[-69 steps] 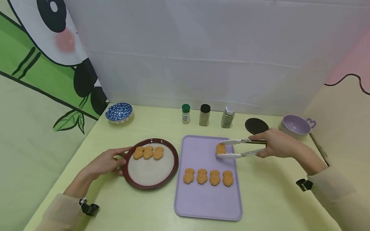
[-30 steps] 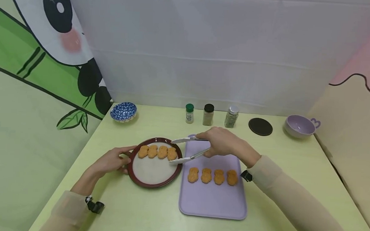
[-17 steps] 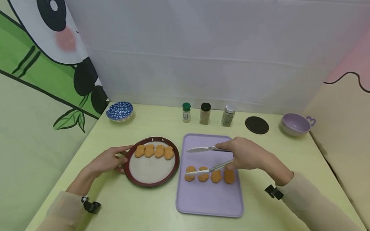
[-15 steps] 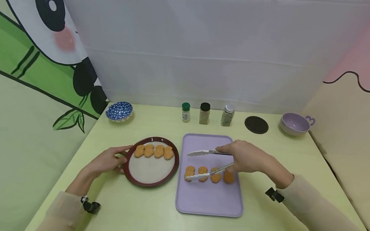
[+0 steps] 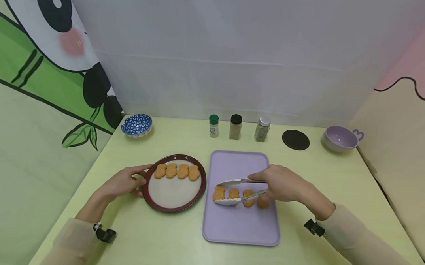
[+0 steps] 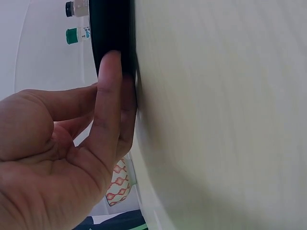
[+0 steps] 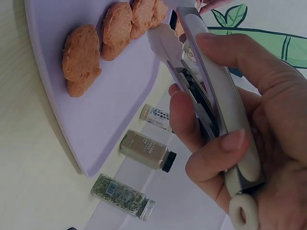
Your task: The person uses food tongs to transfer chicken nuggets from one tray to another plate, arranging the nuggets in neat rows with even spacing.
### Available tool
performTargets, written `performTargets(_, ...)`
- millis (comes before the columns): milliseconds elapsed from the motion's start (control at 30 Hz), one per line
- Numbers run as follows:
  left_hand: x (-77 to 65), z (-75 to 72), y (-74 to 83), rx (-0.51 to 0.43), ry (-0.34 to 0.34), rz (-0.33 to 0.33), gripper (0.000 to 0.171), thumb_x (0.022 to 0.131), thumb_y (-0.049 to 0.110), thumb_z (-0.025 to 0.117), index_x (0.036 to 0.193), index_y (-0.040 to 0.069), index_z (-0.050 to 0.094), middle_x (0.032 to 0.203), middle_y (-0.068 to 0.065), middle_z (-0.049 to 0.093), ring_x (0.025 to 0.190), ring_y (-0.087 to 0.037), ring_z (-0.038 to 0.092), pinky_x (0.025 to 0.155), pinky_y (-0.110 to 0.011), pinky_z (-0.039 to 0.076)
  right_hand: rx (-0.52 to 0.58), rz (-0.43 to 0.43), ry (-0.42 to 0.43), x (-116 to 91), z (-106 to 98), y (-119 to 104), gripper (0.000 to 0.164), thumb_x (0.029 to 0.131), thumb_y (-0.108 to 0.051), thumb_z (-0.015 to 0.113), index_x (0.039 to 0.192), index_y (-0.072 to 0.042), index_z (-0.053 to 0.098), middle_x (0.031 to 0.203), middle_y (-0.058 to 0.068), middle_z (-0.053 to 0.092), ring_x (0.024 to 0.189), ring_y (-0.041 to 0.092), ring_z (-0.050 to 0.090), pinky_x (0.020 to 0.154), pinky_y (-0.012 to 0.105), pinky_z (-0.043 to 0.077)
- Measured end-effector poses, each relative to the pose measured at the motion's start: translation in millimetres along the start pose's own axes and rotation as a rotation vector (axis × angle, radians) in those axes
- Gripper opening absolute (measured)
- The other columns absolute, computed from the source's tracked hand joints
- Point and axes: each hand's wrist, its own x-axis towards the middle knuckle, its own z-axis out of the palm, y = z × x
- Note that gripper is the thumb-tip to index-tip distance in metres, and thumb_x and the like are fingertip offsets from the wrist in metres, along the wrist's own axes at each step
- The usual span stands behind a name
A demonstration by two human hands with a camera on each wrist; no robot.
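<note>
At the left, my left hand (image 5: 125, 182) holds the rim of a brown-edged round plate (image 5: 172, 194). The left wrist view shows its fingers (image 6: 108, 100) against the plate's dark side (image 6: 110, 28). A row of several golden nuggets (image 5: 171, 170) lies along the plate's far part. My right hand (image 5: 283, 183) grips metal tongs (image 5: 236, 202) with pale tips over the lilac tray (image 5: 240, 228). The tong tips stand on either side of the leftmost nugget (image 5: 219, 192) in the tray's row. The rightmost nugget (image 5: 263, 202) is partly hidden by the right hand.
Along the back stand a blue patterned bowl (image 5: 137, 125), a green-capped jar (image 5: 213, 126), a black-capped jar (image 5: 235, 127) and a silver-capped jar (image 5: 262, 129). A black disc (image 5: 295, 139) and a lilac cup (image 5: 339, 139) are at the back right.
The tongs carried a nugget from the tray's far part to the plate and let it go there. They came back over the tray and narrowed around the leftmost nugget. The left hand stayed at the plate.
</note>
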Motion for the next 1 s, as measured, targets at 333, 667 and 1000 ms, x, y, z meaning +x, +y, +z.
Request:
performTargets(333,-1.5,-2.4,-3.0,-0.002,0.005,-0.02,0.055,0.094,0.003,0.052,0.145,0.02,0.039,0.121,-0.021,0.05,0.068,-0.027,0.064,0.061,-0.036,0.053,0.018,-0.078,0.058,17,-12,-13,0.052,0.072,-0.024,0.077,0.121,-0.013,0.066,0.104,-0.006,0.068,0.069,0.005,0.052,0.061,0.026,0.043)
performTargets(667,-2.2,-4.6,-5.6,-0.005,-0.016,-0.015,0.055,0.094,0.002,0.05,0.145,0.018,0.039,0.121,-0.021,0.049,0.07,-0.027,0.065,0.062,-0.036,0.054,-0.037,-0.164,0.054,91,-6,-70,0.055,0.075,-0.032,0.075,0.126,-0.019,0.062,0.097,-0.011,0.066,0.069,0.007,0.051,0.065,0.025,0.044)
performTargets(1000,2.0,-2.8,-2.2,-0.014,-0.04,0.04,0.054,0.094,-0.002,0.048,0.145,0.016,0.04,0.119,-0.021,0.05,0.076,-0.027,0.064,0.062,-0.037,0.054,0.051,-0.153,-0.007,139,22,-96,0.059,0.077,-0.033,0.075,0.132,-0.02,0.057,0.084,-0.006,0.063,0.064,0.008,0.048,0.055,0.023,0.041)
